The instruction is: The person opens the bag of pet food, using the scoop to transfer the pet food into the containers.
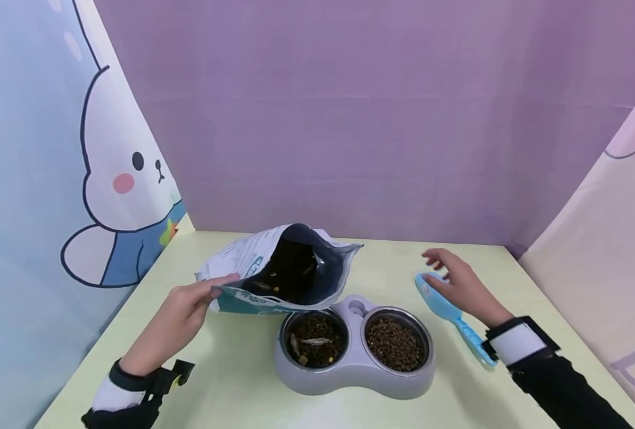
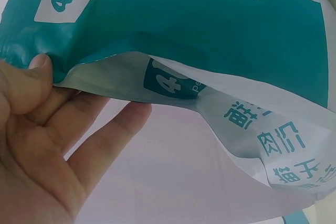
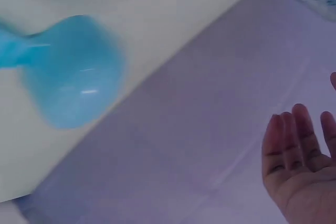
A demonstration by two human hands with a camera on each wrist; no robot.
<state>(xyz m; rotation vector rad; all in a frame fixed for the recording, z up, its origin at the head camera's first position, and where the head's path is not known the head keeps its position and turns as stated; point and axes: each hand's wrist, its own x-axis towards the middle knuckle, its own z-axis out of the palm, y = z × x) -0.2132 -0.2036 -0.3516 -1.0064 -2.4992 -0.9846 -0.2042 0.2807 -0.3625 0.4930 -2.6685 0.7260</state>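
My left hand (image 1: 185,310) pinches the near left edge of a teal and white pet food bag (image 2: 199,19). In the head view the bag's mouth gapes toward me, showing brown kibble inside, and its lower edge overhangs the left bowl's back rim. That bowl (image 1: 317,364) holds brown kibble with paler pieces; the right bowl (image 1: 395,345) holds plain brown kibble. Over to the right, my right hand (image 1: 464,286) hovers with loosely bent, empty fingers above a blue scoop (image 1: 443,307) lying on the table. The right wrist view shows the hand apart from the scoop.
Both bowls sit in one lilac double-bowl stand (image 1: 355,381) on a pale yellow table (image 1: 231,381). A purple backdrop (image 1: 376,119) rises behind the table's far edge. Printed cloths stand along the left and right sides, the left one showing a cartoon animal (image 1: 129,196).
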